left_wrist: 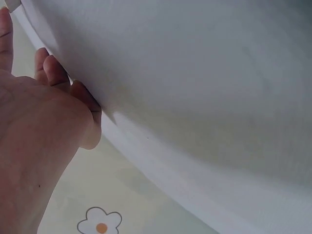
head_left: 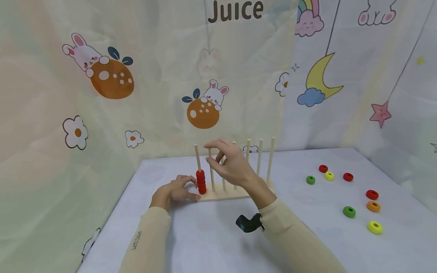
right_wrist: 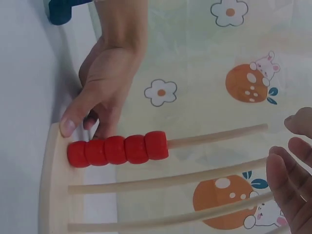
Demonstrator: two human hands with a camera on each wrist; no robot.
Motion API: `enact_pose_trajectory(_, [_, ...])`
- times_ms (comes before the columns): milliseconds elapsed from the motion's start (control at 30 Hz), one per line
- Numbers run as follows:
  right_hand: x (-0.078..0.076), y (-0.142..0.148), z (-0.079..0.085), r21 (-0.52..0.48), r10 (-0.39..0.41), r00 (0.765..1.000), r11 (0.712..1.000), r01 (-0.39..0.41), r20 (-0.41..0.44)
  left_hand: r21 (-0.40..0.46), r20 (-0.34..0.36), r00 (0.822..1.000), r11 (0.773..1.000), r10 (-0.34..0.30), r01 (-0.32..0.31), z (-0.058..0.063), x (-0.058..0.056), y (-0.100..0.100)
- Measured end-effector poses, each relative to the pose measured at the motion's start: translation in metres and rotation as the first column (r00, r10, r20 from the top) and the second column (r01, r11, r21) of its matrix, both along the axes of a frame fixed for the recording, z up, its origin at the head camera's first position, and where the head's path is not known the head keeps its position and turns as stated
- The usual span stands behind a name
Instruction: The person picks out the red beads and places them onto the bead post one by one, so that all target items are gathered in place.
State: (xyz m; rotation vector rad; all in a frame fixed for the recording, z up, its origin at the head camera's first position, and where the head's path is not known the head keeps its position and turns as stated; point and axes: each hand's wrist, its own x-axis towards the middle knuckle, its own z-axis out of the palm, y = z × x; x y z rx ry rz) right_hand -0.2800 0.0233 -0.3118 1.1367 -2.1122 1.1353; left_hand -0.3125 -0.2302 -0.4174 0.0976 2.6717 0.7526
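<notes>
A wooden peg stand (head_left: 223,195) with a row of upright pegs is on the table in the head view. Several red beads (right_wrist: 117,150) are stacked on its leftmost peg, and the other pegs look bare. My left hand (head_left: 178,188) holds the left end of the base, its thumb (right_wrist: 73,119) on the edge and the other fingers behind. Raised near the tops of the second and third pegs is my right hand (head_left: 233,161), fingers loosely bent and thumb apart, with nothing seen between them. In the left wrist view, the left hand (left_wrist: 44,112) shows beside the white tabletop.
Loose beads lie scattered on the right of the white table (head_left: 290,174): red (head_left: 372,195), orange (head_left: 373,206), green (head_left: 349,212) and yellow (head_left: 374,227) ones among them. A printed curtain (head_left: 164,83) hangs behind. A black device (head_left: 249,223) is strapped at my right wrist.
</notes>
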Motion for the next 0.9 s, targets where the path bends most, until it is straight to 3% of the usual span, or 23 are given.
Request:
enact_pose_trajectory(367, [0.007,0.023,-0.007,0.041,0.035,0.999,0.999,-0.036,0.017,0.029,0.002,1.000,1.000,-0.007,0.007,0.004,0.002,-0.001])
enact_pose_trajectory(733, [0.011,0.050,-0.020,0.038,0.069,0.998,0.997,-0.069,0.013,0.032,0.009,1.000,0.999,0.025,-0.025,-0.016,-0.014,-0.005])
enact_pose_trajectory(900, [0.011,0.063,-0.027,0.050,0.075,0.997,0.996,-0.074,-0.013,0.032,-0.002,1.000,0.999,0.006,-0.006,-0.010,-0.008,-0.003])
